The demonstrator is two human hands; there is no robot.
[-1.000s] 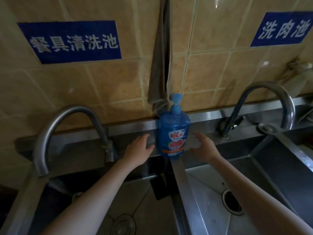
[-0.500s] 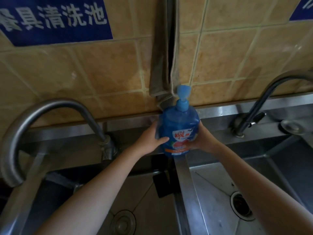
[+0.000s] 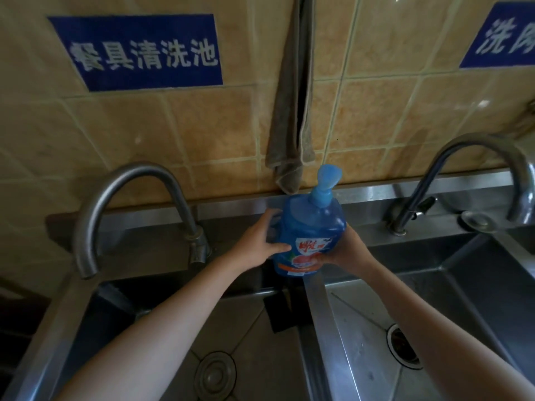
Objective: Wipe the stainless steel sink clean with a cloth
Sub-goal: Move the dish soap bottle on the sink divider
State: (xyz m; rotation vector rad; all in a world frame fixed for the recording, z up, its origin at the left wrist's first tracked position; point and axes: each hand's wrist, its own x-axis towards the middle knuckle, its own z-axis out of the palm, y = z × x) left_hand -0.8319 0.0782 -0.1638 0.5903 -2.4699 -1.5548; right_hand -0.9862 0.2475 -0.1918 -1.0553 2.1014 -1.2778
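Note:
A blue pump bottle of dish soap is tilted toward me above the divider between two stainless steel basins. My left hand grips its left side with the thumb across the label. My right hand holds its right side and lower edge. A grey-brown cloth hangs on the tiled wall straight above the bottle, its lower corner just behind the pump head. The left basin is dark; the right basin is brighter, with an open drain.
A curved tap arches over the left basin and another tap over the right one. The left drain plug sits low in its basin. A dark pad leans against the divider. Two blue signs hang on the wall.
Both hands went from reaching beside the bottle to gripping it. The bottle has tipped toward me off the back ledge. The camera view shifted.

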